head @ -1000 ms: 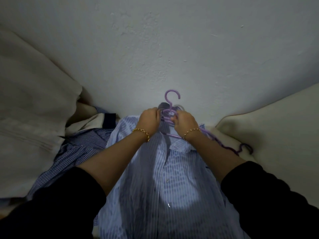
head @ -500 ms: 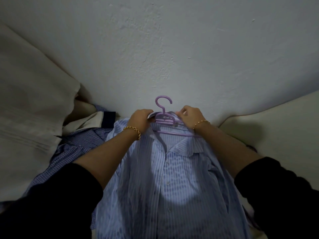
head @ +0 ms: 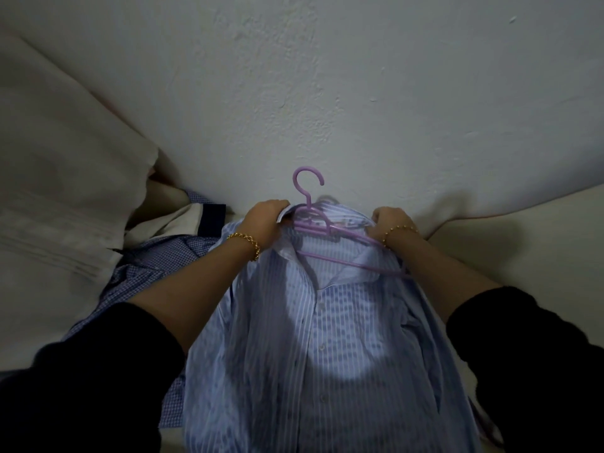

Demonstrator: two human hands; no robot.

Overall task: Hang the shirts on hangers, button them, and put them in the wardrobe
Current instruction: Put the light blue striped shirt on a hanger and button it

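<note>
A light blue striped shirt [head: 313,348] lies in front of me with its collar toward the wall. A purple plastic hanger [head: 318,225] sits inside the collar, its hook sticking out above. My left hand [head: 266,220] grips the left side of the collar. On the right side, my right hand [head: 387,222] grips the collar and shoulder over the hanger's arm. The shirt's front is open near the neck, with buttons showing down the placket.
A blue checked shirt [head: 153,273] lies crumpled to the left, partly under a cream garment with a dark band [head: 196,217]. Cream bedding [head: 58,178] rises on the left and more [head: 523,243] on the right. A white wall [head: 327,93] stands just behind the hanger.
My hands have moved apart from the hanger's neck to the two sides of the collar. The collar now spreads wider over the hanger, whose right arm is inside the shirt.
</note>
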